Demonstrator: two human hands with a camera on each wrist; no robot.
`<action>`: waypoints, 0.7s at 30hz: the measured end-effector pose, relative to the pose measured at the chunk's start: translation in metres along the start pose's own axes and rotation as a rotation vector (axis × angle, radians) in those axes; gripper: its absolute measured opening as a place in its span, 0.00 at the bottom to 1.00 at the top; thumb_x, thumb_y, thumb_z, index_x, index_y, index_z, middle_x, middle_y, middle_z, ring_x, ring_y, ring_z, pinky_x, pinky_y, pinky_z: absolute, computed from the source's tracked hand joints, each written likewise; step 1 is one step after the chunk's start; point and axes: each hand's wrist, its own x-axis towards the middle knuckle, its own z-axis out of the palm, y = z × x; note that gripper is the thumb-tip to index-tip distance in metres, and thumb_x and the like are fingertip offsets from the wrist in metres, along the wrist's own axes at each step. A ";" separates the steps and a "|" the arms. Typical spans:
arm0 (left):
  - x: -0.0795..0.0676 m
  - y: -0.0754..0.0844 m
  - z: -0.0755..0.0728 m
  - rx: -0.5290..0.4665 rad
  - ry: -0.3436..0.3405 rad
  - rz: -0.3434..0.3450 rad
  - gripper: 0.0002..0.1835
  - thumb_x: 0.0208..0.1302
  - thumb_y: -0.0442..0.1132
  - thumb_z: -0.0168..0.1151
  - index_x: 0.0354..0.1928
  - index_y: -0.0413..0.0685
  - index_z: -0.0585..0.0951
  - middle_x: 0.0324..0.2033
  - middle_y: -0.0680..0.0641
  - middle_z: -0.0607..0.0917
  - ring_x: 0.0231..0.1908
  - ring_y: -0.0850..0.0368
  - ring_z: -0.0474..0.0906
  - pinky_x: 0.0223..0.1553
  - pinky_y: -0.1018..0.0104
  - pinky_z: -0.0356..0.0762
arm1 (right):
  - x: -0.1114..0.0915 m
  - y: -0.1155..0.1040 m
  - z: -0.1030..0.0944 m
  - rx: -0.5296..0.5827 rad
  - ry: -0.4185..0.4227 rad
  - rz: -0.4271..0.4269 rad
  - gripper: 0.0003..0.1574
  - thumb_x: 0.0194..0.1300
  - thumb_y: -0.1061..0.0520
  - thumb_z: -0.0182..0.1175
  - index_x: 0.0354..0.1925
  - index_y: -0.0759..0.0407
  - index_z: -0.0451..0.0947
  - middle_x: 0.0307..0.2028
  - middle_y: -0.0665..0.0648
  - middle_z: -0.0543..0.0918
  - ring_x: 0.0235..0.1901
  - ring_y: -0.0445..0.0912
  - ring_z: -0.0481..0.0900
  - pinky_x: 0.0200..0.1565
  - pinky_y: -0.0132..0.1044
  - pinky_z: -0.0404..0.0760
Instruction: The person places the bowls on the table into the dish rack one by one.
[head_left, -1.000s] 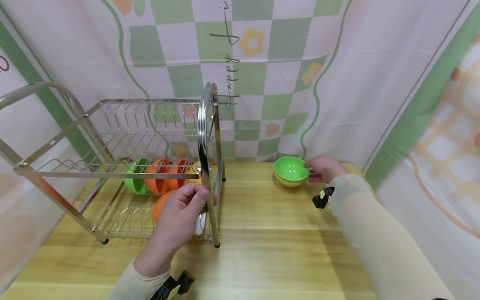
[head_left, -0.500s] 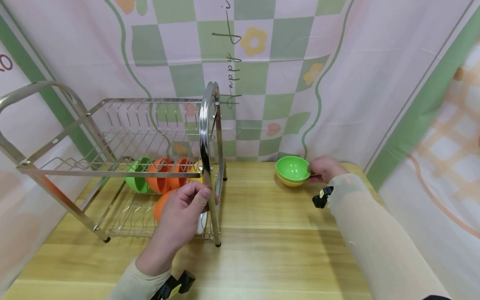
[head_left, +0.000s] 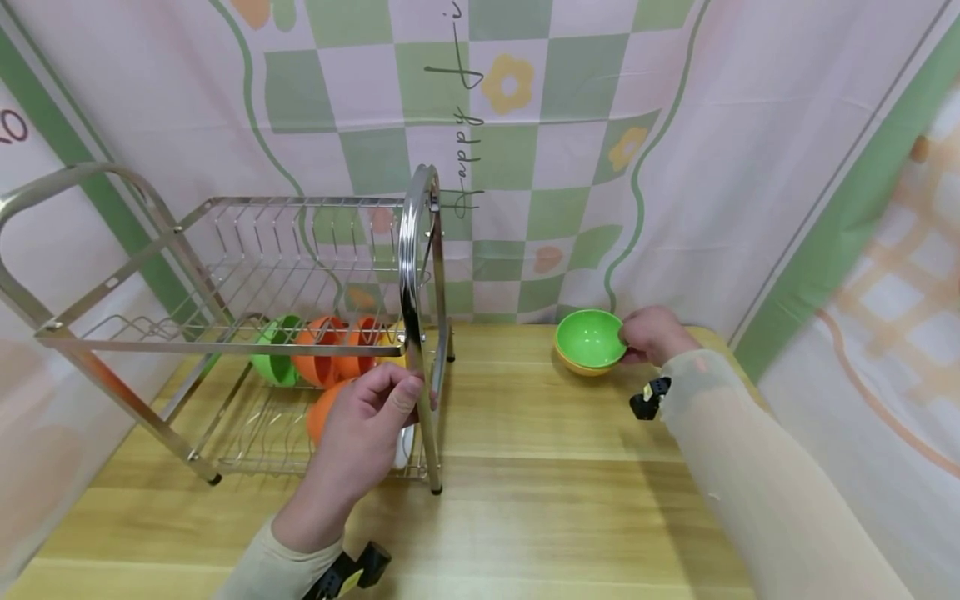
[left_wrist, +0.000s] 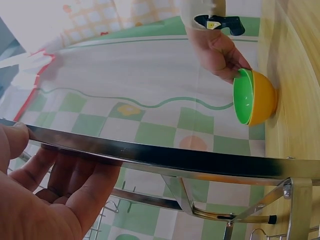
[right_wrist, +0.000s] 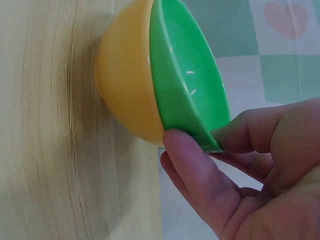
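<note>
At the back right in the head view, a green bowl (head_left: 588,337) sits nested in a yellow bowl (head_left: 581,367) on the wooden table. My right hand (head_left: 655,335) pinches the green bowl's rim between thumb and fingers, as the right wrist view shows; the yellow bowl (right_wrist: 127,70) lies just beneath it there. On the left stands a two-tier metal dish rack (head_left: 410,267). My left hand (head_left: 362,429) grips the rack's near right upright, thumb on one side and curled fingers on the other in the left wrist view.
Along the rack's lower tier stand a green bowl (head_left: 276,367), two orange bowls (head_left: 315,367) and a yellow item (head_left: 392,340). Another orange piece (head_left: 322,412) and a white one (head_left: 404,447) are partly hidden by my left hand. A patterned curtain (head_left: 510,167) hangs behind the table.
My right fingers have closed in on the green bowl's rim, and the two bowls have shifted slightly to the right. My left hand stays on the rack.
</note>
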 end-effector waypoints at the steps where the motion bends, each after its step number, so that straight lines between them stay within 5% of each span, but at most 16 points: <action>1: 0.000 0.000 0.000 -0.009 -0.001 -0.002 0.12 0.72 0.43 0.59 0.35 0.40 0.80 0.37 0.44 0.85 0.39 0.50 0.81 0.43 0.60 0.83 | -0.001 0.000 0.000 -0.007 0.003 -0.008 0.32 0.60 0.74 0.46 0.64 0.82 0.62 0.57 0.76 0.68 0.40 0.59 0.82 0.41 0.46 0.86; 6: 0.000 0.000 0.000 -0.003 -0.005 -0.001 0.12 0.72 0.43 0.59 0.35 0.41 0.80 0.37 0.44 0.85 0.39 0.50 0.81 0.43 0.60 0.83 | -0.002 -0.001 -0.001 -0.015 0.019 -0.023 0.32 0.59 0.74 0.46 0.63 0.83 0.63 0.58 0.76 0.68 0.42 0.60 0.81 0.38 0.44 0.86; 11: 0.000 -0.001 0.000 0.010 -0.005 -0.003 0.11 0.72 0.43 0.59 0.35 0.42 0.81 0.36 0.45 0.85 0.37 0.50 0.80 0.40 0.61 0.83 | -0.004 -0.001 -0.002 0.010 0.033 -0.052 0.31 0.58 0.74 0.46 0.62 0.83 0.64 0.58 0.74 0.68 0.45 0.61 0.79 0.45 0.48 0.85; 21: 0.000 -0.001 0.001 -0.006 -0.010 0.029 0.12 0.72 0.42 0.58 0.35 0.41 0.80 0.35 0.44 0.85 0.38 0.50 0.81 0.42 0.61 0.83 | -0.010 0.002 -0.006 0.297 -0.055 -0.081 0.36 0.65 0.72 0.48 0.70 0.79 0.55 0.61 0.73 0.64 0.43 0.54 0.80 0.46 0.38 0.84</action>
